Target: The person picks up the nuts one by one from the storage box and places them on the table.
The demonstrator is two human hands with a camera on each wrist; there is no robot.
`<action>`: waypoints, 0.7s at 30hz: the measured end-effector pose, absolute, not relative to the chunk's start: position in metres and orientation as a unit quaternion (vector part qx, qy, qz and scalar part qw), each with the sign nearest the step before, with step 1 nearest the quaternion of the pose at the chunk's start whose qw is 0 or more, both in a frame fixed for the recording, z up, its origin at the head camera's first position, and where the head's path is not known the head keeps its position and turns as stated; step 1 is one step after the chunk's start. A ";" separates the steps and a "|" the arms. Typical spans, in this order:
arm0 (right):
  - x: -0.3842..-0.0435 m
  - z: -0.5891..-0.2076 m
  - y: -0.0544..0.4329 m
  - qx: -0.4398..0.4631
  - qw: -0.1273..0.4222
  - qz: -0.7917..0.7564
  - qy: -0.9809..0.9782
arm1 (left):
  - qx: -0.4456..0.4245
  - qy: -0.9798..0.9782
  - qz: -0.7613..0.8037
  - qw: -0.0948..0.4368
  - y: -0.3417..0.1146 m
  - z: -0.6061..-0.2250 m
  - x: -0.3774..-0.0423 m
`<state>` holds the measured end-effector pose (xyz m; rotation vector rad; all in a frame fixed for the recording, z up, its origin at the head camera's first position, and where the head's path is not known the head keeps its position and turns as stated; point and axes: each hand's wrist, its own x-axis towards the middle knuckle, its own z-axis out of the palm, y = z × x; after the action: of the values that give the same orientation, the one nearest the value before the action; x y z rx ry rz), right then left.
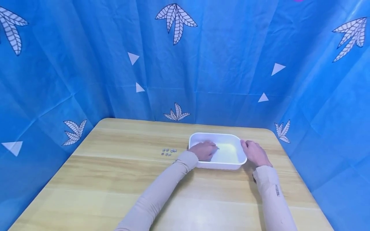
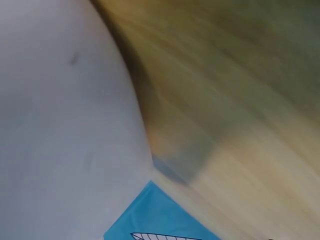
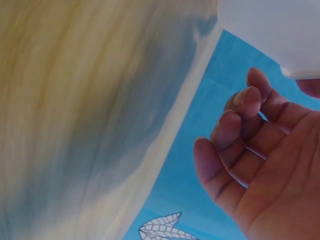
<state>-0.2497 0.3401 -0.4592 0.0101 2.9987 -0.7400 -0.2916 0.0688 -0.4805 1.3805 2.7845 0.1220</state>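
Observation:
A white plastic tray (image 1: pixel 219 165) with raised walls stands on the table. My left hand (image 1: pixel 204 150) reaches over its left wall, fingers bent down inside. At those fingertips shows a small shiny piece (image 1: pixel 218 148), seemingly pinched; it is too small to identify. My right hand (image 1: pixel 255 153) holds the tray's right end, thumb at the rim. In the right wrist view its other fingers (image 3: pixel 227 127) are curled outside the tray wall (image 3: pixel 265 35). Several small shiny pieces (image 1: pixel 166 150) lie in two rows on the table, left of the tray. The left wrist view does not show the left hand.
The wood-grain table (image 1: pixel 115 179) has rounded far corners. Blue curtains (image 1: pixel 231 64) with white leaf and triangle prints hang behind it and along both sides. A light sleeve (image 1: pixel 164 192) covers the left forearm, which crosses the table's front part.

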 end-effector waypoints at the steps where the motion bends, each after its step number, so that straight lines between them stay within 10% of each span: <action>1: -0.250 -0.459 0.340 0.004 0.030 -0.240 0.970 | 0.447 0.893 0.042 0.018 0.069 -0.481 -0.292; 21: -0.249 -0.462 0.339 0.004 0.022 -0.236 0.971 | 0.513 0.853 0.098 -0.006 0.075 -0.485 -0.298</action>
<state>-0.2491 0.3390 -0.4616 0.0137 3.0100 -0.7316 -0.2982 0.0754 -0.4854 1.6168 2.6887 0.3092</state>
